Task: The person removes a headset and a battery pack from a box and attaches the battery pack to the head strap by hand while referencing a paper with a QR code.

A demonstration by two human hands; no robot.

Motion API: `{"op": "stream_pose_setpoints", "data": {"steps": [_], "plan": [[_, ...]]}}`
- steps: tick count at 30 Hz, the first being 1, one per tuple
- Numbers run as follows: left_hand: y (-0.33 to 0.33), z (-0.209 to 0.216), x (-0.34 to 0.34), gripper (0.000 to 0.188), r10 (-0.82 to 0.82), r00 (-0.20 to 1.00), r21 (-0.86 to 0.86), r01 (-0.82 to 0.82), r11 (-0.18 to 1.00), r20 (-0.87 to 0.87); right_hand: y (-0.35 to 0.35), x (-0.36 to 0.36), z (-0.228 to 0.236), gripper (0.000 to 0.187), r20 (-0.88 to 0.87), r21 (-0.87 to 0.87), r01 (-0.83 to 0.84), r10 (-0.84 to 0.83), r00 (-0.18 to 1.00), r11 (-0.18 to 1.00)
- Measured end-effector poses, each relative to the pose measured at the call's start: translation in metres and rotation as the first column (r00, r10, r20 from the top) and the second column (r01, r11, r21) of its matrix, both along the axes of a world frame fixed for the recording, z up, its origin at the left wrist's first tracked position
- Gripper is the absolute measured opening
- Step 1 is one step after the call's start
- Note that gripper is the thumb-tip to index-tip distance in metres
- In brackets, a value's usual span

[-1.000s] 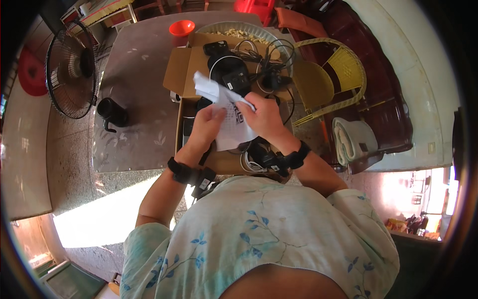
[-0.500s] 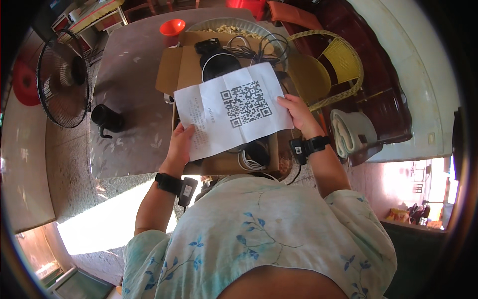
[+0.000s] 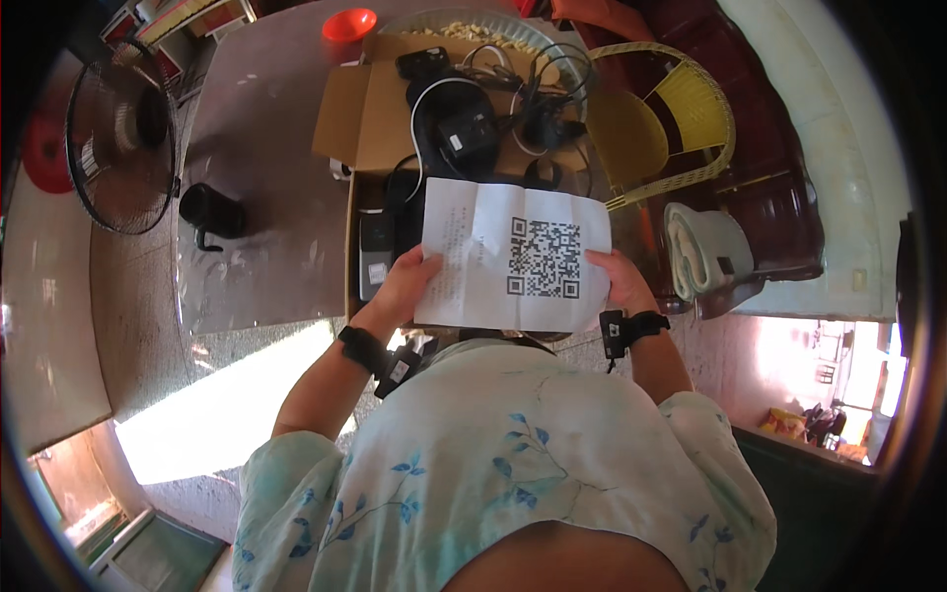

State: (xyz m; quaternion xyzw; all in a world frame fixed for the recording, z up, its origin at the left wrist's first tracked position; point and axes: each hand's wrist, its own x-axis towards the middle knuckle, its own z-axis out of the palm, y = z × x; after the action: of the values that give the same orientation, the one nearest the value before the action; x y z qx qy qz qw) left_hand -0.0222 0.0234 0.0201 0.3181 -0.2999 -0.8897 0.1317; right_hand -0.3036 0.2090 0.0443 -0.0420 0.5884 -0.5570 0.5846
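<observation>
Nearest is the blue-leafed shirt [image 3: 483,424], then black wristbands [image 3: 363,348]. The left hand [image 3: 402,286], thumb on top, pinches the left edge of a creased white sheet [image 3: 509,255]; the right hand [image 3: 623,279] pinches its right edge. The sheet spreads above the near part of an open cardboard box [image 3: 386,113]; beyond lie black devices [image 3: 468,134] and tangled cables [image 3: 546,126], then an orange bowl [image 3: 349,28]

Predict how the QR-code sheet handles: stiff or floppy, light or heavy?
The QR-code sheet is probably floppy: thin paper crossed by fold creases. It may bend along those if one side is released. Likely light too: the left hand and right hand pinch only its side edges.
</observation>
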Motion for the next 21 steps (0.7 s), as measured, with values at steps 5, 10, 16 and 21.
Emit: {"op": "stream_pose_setpoints", "data": {"steps": [5, 10, 16, 21], "plan": [[0.006, -0.019, 0.009, 0.027, -0.136, 0.990, -0.149, 0.140, 0.979, 0.043, 0.015, 0.016, 0.004, 0.029, -0.029, -0.027, -0.026, 0.026, 0.999, 0.999], [0.018, -0.014, 0.007, 0.024, -0.097, 0.978, -0.208, 0.136, 0.969, 0.186, 0.027, 0.017, -0.009, 0.034, -0.283, 0.103, 0.003, 0.027, 0.959, 0.995], [0.016, -0.038, 0.016, 0.022, -0.092, 0.983, -0.265, 0.132, 0.955, 0.156, 0.021, 0.028, 0.008, 0.032, -0.247, 0.082, 0.023, -0.002, 0.969, 0.996], [0.012, -0.031, 0.018, 0.026, -0.157, 0.960, -0.232, 0.211, 0.950, 0.232, 0.026, 0.026, 0.013, 0.032, -0.219, 0.024, 0.019, -0.013, 0.976, 1.000]]}}
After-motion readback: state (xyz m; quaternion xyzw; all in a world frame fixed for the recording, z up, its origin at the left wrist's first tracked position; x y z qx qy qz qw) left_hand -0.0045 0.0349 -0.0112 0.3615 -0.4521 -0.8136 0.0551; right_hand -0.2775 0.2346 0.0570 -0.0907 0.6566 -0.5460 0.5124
